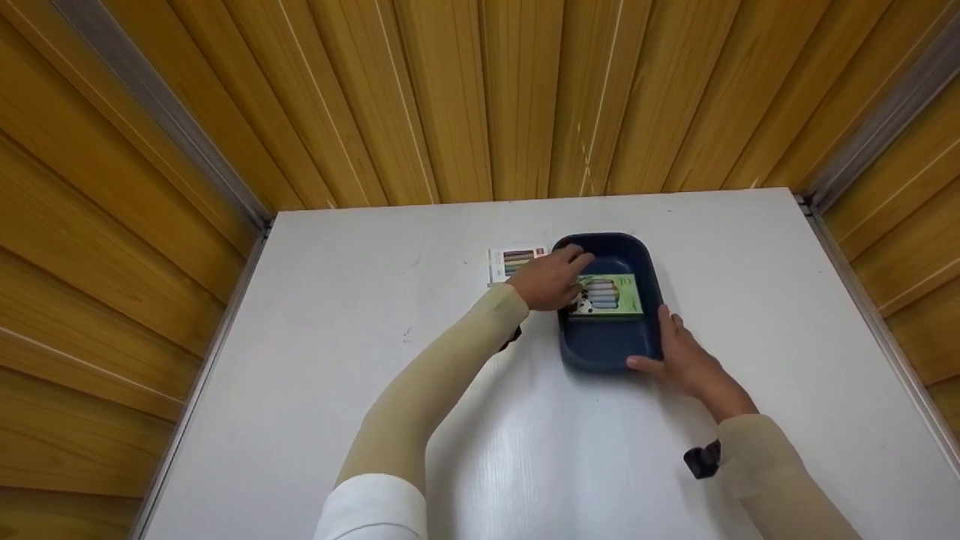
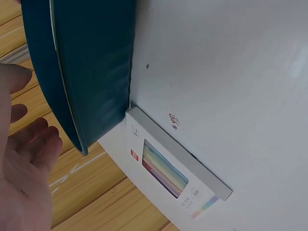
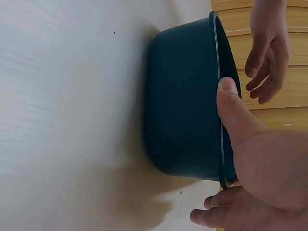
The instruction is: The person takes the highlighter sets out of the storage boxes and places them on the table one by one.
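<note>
A deep, dark blue plastic tub (image 1: 606,349) sits on the white table and looks teal in the wrist views. Inside it lies a green box (image 1: 626,292) with a cow picture and pictured pastel sticks. My left hand (image 1: 550,279) hovers over the tub's left rim beside this box, fingers loosely bent; its palm looks bare in the left wrist view. At the near right corner, my right hand (image 1: 684,360) holds the tub, thumb across the rim (image 3: 219,62) and fingers along the outer side. A white box (image 2: 163,161) with a window onto coloured sticks lies left of the tub, partly hidden by the left hand in the head view.
The white tabletop (image 1: 337,337) extends around the tub. Yellow wood-look panels (image 1: 450,97) stand behind it and along both sides, with grey metal strips at the corners. A black wrist device (image 1: 703,459) sits by the right sleeve.
</note>
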Demonstrator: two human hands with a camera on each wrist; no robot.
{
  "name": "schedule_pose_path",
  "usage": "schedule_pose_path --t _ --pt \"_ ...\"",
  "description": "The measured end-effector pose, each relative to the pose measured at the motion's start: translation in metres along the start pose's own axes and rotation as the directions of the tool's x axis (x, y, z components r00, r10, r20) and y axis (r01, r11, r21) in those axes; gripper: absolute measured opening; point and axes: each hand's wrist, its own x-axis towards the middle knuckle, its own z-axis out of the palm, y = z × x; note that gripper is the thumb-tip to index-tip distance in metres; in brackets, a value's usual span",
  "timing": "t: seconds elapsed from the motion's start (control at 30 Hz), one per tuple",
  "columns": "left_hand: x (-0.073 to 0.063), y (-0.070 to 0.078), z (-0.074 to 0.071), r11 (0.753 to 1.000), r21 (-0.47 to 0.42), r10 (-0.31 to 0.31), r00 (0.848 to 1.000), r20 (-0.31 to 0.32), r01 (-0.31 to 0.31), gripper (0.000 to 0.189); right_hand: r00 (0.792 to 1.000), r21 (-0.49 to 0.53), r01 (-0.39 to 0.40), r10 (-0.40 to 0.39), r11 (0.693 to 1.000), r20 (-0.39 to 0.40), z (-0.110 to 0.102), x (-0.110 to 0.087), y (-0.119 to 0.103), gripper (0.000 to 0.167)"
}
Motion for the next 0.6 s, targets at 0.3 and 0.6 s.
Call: schedule_pose_path --t 0.3,0.6 --pt "0.004 0.005 0.004 0.999 -0.035 -0.015 0.999 0.049 0.017 0.054 1.000 0.009 -0.009 0.009 1.000 0.007 -0.001 -0.001 -0.001 0.120" --pt "0.008 0.009 0.014 1.000 -0.004 -0.026 0.995 0.100 0.026 0.055 1.000 0.021 0.002 -0.002 1.000 0.000 -0.002 -0.001 0.000 0.119"
